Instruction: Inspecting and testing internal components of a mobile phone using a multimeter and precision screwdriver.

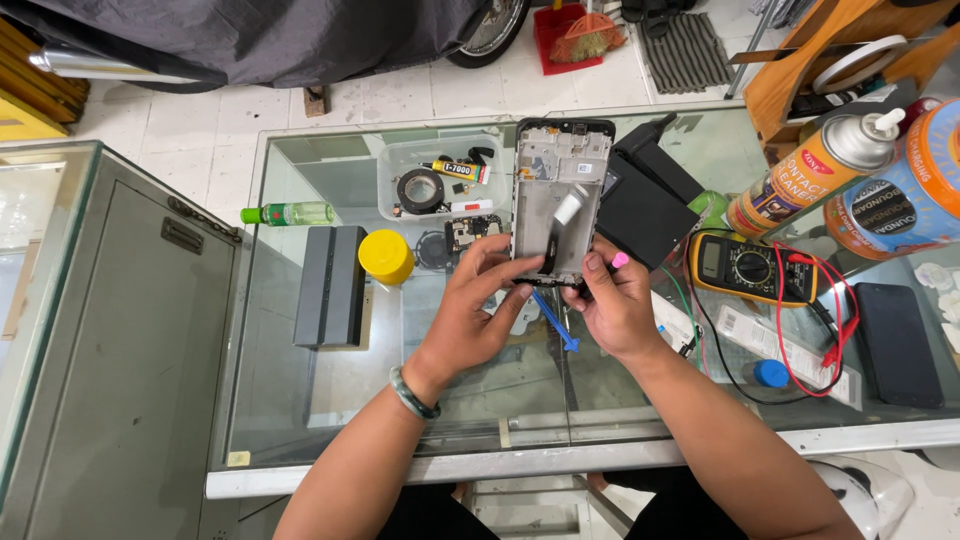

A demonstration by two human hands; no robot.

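Your left hand and right hand both grip the bottom end of an opened phone frame, held upright above the glass table. The fingers of your left hand curl closed around its lower left edge, thumb on the face. Your right hand's fingers are closed on the lower right corner, and a small pink pick shows at your fingertips. A blue plastic tool pokes down between your palms; which hand holds it I cannot tell. A green bracelet sits on your left wrist.

Left of the frame, a clear plastic tray holds a black roll of tape and a small glue tube with a yellow and black label. A slim green bottle lies on its side near the table's left edge. Below it lies a dark grey box, with a yellow round lid just beside it.

To your right, a yellow multimeter lies with red leads looping around it. Behind it, a spray can with an orange and green label leans beside a big round tub with an orange, blue and white label. A dark phone lies flat near the right edge, and a black flat pouch lies just behind the frame.
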